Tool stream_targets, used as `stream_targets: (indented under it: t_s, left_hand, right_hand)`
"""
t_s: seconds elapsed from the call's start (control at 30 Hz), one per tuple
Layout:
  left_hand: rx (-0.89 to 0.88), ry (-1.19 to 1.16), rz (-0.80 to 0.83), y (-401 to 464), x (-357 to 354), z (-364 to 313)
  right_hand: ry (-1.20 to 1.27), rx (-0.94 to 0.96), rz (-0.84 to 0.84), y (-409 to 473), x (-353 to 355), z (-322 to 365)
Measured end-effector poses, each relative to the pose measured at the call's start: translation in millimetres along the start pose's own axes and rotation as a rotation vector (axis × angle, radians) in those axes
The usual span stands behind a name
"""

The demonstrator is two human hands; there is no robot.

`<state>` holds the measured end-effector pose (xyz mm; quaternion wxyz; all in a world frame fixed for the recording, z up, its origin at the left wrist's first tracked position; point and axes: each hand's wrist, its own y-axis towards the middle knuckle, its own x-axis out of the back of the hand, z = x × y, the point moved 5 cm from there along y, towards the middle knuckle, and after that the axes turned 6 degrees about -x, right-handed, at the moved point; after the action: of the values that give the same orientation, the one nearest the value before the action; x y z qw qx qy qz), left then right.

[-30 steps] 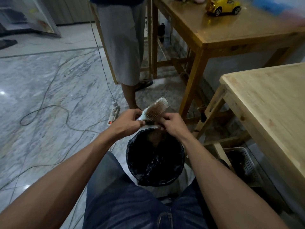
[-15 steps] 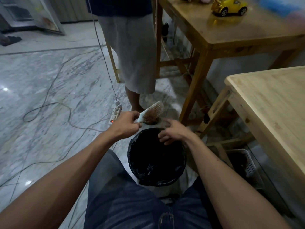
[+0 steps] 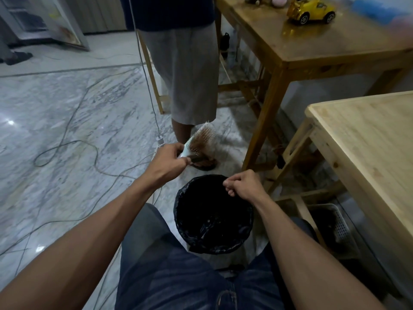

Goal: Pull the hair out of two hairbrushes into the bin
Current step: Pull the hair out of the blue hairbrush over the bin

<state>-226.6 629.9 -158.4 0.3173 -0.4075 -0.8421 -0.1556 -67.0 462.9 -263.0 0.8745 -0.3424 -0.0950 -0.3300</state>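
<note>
My left hand grips the handle of a pale hairbrush, bristles facing me, its pad matted with brownish hair. The brush is held up and to the left of the bin. A round bin lined with a black bag stands on the floor between my knees. My right hand hovers over the bin's far right rim with its fingers curled together; whether any hair is pinched in them I cannot tell. A second hairbrush is not in view.
A person in grey shorts stands just beyond the bin, one sandalled foot near it. Wooden tables stand at right and behind, the latter with a yellow toy car. Cables trail across the marble floor. A white basket sits under the near table.
My right hand left the brush, came down over the bin and curled its fingers. My left hand lifted the brush up and away from the bin.
</note>
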Motion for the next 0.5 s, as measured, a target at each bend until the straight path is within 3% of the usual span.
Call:
stream_targets:
  t_s: [0.07,0.23,0.37,0.5]
  left_hand:
    - [-0.014,0.023,0.008,-2,2,-2]
    - [-0.012,0.091,0.035,-5,-7,2]
    - [-0.028,0.183,0.088,-4,-15,2]
    - [-0.037,0.193,0.104,-4,-21,-1]
  right_hand:
    - [-0.031,0.001,0.029,0,-2,-3]
    - [0.067,-0.064,0.32,-7,-7,22]
    - [0.314,-0.014,0.294,-11,6,50]
    - [0.242,0.078,0.228,-15,8,59]
